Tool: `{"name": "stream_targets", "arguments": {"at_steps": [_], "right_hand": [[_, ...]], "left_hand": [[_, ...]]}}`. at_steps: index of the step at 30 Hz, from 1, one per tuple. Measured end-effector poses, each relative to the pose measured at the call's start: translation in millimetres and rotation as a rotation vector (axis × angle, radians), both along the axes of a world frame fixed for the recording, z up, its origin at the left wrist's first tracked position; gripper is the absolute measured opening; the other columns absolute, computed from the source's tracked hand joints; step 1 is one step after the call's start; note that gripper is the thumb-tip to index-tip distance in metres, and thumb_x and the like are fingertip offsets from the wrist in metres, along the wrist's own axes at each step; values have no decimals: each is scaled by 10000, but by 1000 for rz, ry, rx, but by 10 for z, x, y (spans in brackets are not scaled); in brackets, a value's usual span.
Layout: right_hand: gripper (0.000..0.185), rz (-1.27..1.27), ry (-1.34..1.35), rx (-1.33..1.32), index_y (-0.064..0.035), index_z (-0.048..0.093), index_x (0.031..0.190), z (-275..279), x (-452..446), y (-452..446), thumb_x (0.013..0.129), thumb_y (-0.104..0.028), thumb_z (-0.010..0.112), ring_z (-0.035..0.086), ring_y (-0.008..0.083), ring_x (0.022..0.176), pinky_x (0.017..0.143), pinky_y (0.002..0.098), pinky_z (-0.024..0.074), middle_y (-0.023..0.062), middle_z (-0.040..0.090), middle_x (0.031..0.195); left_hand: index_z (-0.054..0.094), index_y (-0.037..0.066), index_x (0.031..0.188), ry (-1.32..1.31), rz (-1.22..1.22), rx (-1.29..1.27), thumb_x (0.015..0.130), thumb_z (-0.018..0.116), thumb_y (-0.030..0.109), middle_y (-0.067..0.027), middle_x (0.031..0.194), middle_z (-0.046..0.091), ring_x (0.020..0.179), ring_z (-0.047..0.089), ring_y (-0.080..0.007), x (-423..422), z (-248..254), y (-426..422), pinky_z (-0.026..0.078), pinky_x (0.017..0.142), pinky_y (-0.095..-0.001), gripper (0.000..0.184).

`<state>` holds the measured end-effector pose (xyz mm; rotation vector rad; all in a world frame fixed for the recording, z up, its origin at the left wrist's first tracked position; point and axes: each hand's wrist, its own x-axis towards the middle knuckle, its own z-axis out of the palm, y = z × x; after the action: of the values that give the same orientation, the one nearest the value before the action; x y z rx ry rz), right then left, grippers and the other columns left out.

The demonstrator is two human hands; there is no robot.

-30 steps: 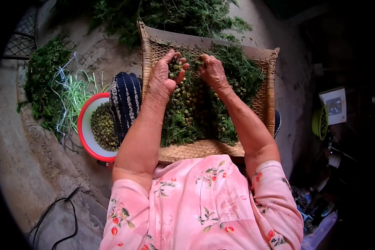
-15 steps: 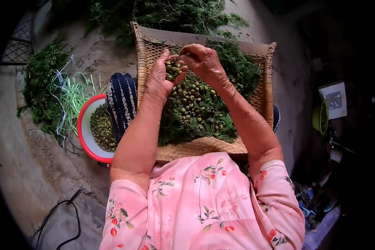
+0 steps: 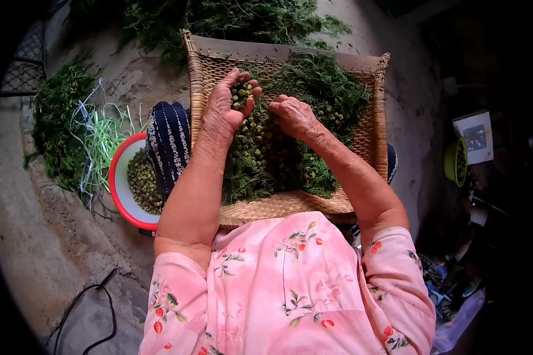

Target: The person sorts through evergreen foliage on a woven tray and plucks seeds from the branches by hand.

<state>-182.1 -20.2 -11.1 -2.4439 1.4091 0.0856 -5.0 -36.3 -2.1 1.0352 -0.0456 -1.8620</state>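
Cupped over the left part of the woven basket [image 3: 376, 130], my left hand [image 3: 228, 102] holds a heap of small green-brown cones [image 3: 241, 94]. To its right, my right hand [image 3: 292, 116] has its fingers pinched together, low over the cones and sprigs; what its fingertips hold, if anything, is hidden. Green sprigs [image 3: 328, 86] and more cones [image 3: 256, 139] fill the basket, which lies across my lap.
A red-rimmed white basin [image 3: 119, 192] of cones stands at the left by my patterned trouser leg [image 3: 169, 145]. Pale green and white strings [image 3: 103, 139] and cut branches [image 3: 59, 127] lie beyond. More branches [image 3: 243, 21] are behind the basket. A green bowl [image 3: 455, 163] stands far right.
My right hand went from the basket to beside my left hand, then back down to the right over the cones. My left hand and the basket shifted slightly left in view.
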Motion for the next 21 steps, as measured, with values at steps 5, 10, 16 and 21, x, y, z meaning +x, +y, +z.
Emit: {"name": "stream_targets", "arguments": {"at_steps": [5, 10, 16, 21], "right_hand": [[182, -53, 4, 51, -93, 626, 915, 42, 45, 38, 743, -152, 628, 578, 305, 898, 739, 396, 484, 116, 578, 937], [182, -178, -58, 103, -82, 641, 874, -4, 14, 38, 741, -206, 650, 591, 305, 883, 745, 406, 485, 128, 605, 909], [212, -332, -429, 109, -36, 631, 882, 82, -154, -96, 744, -196, 649, 620, 298, 795, 708, 403, 497, 150, 637, 842], [213, -263, -701, 18, 7, 608, 897, 380, -6, -55, 771, -162, 643, 600, 203, 691, 625, 329, 496, 108, 586, 780]], "left_hand": [[594, 78, 953, -45, -44, -7, 872, 580, 370, -64, 853, 635, 688, 624, -163, -57, 9, 25, 485, 450, -195, 304], [585, 78, 988, -45, -78, -5, 883, 551, 400, -70, 841, 635, 677, 628, -168, -109, -63, 51, 502, 444, -218, 340], [582, 85, 1008, -74, -121, 8, 887, 536, 418, -76, 862, 624, 693, 616, -172, -180, -124, 87, 528, 474, -248, 357], [562, 90, 1006, -182, -99, 117, 893, 512, 446, -108, 1293, 340, 991, 522, -188, -364, 128, 180, 528, 653, -333, 377]]}}
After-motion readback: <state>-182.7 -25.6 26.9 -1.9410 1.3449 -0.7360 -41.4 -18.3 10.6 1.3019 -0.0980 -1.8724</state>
